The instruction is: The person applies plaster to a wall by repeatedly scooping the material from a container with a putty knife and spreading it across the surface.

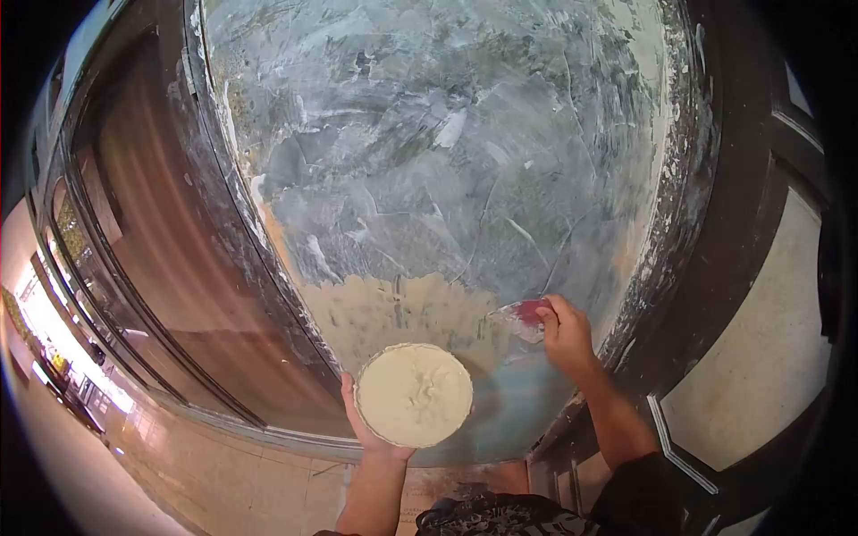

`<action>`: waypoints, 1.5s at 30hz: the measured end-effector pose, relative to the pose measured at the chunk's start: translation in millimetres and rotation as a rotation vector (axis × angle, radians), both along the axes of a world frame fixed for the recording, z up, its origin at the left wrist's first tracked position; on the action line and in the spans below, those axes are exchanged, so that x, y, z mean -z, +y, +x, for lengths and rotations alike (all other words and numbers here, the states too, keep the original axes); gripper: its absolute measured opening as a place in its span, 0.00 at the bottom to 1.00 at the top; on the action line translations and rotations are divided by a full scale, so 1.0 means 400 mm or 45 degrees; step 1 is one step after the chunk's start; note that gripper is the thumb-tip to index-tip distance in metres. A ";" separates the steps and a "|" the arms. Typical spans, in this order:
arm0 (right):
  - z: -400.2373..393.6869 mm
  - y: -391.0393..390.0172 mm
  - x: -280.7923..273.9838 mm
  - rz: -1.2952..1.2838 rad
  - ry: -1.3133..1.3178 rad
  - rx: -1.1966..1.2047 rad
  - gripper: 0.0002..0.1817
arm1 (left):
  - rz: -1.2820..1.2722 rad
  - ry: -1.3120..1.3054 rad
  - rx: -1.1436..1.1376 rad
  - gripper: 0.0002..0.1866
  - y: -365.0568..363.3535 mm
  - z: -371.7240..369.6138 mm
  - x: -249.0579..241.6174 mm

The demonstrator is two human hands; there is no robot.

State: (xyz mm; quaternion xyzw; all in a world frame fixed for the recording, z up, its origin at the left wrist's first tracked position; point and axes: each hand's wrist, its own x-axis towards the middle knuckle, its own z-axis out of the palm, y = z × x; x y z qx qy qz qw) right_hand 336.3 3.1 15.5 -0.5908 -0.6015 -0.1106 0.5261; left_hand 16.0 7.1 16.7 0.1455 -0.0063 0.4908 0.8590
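My left hand (386, 449) supports a round tub (358, 409) from below and the side, its fingers wrapped round the wall. Cream-coloured putty (402, 382) fills the tub nearly to the rim, with a churned patch right of centre. A putty knife (533, 311) with a red part is gripped in my right hand (570, 339); its whitish, smeared blade is at the wall (429, 170). Across the lower wall runs a ragged band of beige putty (384, 313), left of the knife. Higher up, the surface is grey-blue with streaky whitish patches.
Dark frames smeared with white border the wall, the left frame (259, 241) beside a brownish glass panel (197, 268). On the right stands a dark panelled door (733, 268) with pale insets. Tiled floor (241, 473) shows at lower left.
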 end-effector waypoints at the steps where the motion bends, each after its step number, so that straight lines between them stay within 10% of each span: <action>1: 0.003 0.000 -0.010 0.002 0.000 0.002 0.11 | 0.002 0.000 0.002 0.49 0.001 0.000 -0.001; 29: -0.027 -0.095 -0.147 -0.047 0.347 -0.354 0.05 | 0.094 -0.165 0.037 0.53 -0.029 -0.007 -0.011; 36: -0.145 -0.206 -0.300 0.143 -0.666 -0.712 0.17 | 0.043 -0.342 -0.013 0.56 -0.013 0.019 0.020; 45: -0.183 -0.233 -0.373 0.082 -1.143 -0.738 0.13 | 0.105 -0.250 -0.104 0.52 -0.025 0.032 0.013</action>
